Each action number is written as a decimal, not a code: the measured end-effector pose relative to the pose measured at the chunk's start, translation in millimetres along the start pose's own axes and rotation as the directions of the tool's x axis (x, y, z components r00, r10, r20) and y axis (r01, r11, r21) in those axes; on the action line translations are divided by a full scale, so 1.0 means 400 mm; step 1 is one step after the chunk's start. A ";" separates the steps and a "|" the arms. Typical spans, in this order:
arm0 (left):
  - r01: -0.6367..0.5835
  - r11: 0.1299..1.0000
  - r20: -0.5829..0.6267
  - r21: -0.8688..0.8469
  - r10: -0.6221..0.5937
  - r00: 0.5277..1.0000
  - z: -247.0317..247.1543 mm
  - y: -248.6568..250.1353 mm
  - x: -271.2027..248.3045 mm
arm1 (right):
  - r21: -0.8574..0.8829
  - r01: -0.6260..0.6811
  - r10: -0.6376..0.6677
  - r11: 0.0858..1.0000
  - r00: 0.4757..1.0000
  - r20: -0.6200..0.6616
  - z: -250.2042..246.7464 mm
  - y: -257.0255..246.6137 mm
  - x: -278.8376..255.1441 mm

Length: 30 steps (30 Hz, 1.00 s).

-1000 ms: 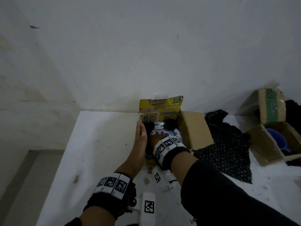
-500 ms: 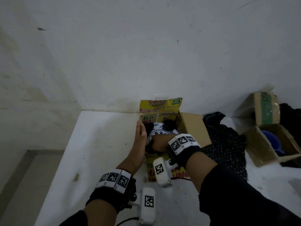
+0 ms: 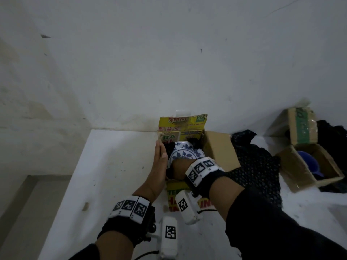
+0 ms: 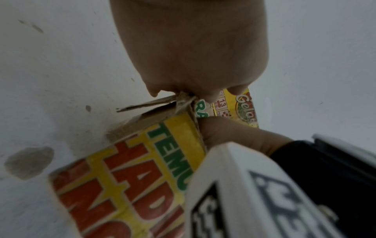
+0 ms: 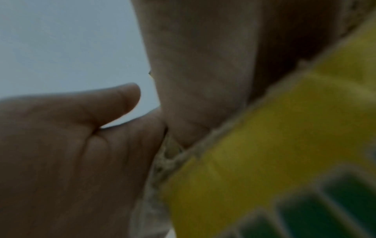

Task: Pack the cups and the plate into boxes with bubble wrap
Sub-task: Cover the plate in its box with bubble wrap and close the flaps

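Observation:
A blue-and-white floral plate [image 3: 185, 153] lies inside a yellow printed cardboard box [image 3: 187, 199] on top of black bubble wrap [image 3: 194, 142]. My left hand [image 3: 159, 158] presses flat, fingers straight, against the outside of the box's left wall; the left wrist view shows its palm [image 4: 193, 56] above the box [image 4: 142, 169]. My right hand [image 3: 178, 170] reaches over the near edge into the near-left corner beside the plate. Its fingers are hidden inside. In the right wrist view the right hand [image 5: 61, 145] shows a straight thumb next to the box wall [image 5: 274, 153].
The box's brown right flap [image 3: 219, 149] stands open. A loose sheet of black bubble wrap [image 3: 259, 166] lies to its right. Further right, an open brown box [image 3: 293, 166] holds a blue cup [image 3: 308, 162], with another carton [image 3: 302, 126] behind it. The wall is close behind.
My right forearm has swung to the right and the hand has sunk into the box's near-left corner, uncovering the printed front wall. The left hand stays pressed on the side.

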<state>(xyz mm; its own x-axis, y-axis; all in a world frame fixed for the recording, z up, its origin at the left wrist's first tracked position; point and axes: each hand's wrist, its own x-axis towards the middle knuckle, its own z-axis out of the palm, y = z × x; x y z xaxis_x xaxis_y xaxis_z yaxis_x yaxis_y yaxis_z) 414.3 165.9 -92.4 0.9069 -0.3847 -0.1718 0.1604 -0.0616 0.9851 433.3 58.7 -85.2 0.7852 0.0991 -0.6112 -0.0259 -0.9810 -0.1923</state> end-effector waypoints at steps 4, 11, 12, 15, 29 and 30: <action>-0.002 1.000 0.023 0.013 0.001 1.000 -0.003 -0.006 -0.003 | 0.030 -0.023 0.027 0.999 0.990 -0.141 0.022 -0.004 0.031; 0.024 0.999 0.042 0.030 -0.025 0.999 -0.002 -0.003 -0.002 | -0.027 -0.185 0.176 0.982 0.963 -0.203 0.055 0.005 0.064; 0.020 0.999 0.048 0.043 -0.022 0.999 -0.004 -0.006 0.000 | -0.030 -0.194 0.186 0.980 0.965 -0.186 0.058 0.002 0.069; 0.011 0.997 0.052 0.082 -0.015 0.999 -0.010 -0.012 0.004 | -0.067 -0.132 0.123 0.989 0.985 -0.125 0.056 0.008 0.064; 0.069 0.655 -0.172 0.753 0.095 0.981 0.034 0.071 -0.014 | -0.026 0.267 -0.258 0.963 0.896 -0.363 -0.012 0.154 -0.230; 0.025 0.644 -0.159 0.765 0.150 0.976 0.058 0.088 -0.019 | -0.034 0.290 -0.278 0.956 0.866 -0.416 -0.007 0.178 -0.253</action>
<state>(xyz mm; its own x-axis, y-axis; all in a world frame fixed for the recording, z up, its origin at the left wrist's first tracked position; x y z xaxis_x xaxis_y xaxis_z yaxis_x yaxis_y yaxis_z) 403.8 145.2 -56.4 0.9709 -0.2386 -0.0210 -0.1716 -0.7540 0.6340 353.7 -21.5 -35.1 0.9445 0.2888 -0.1565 0.2243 -0.9151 -0.3351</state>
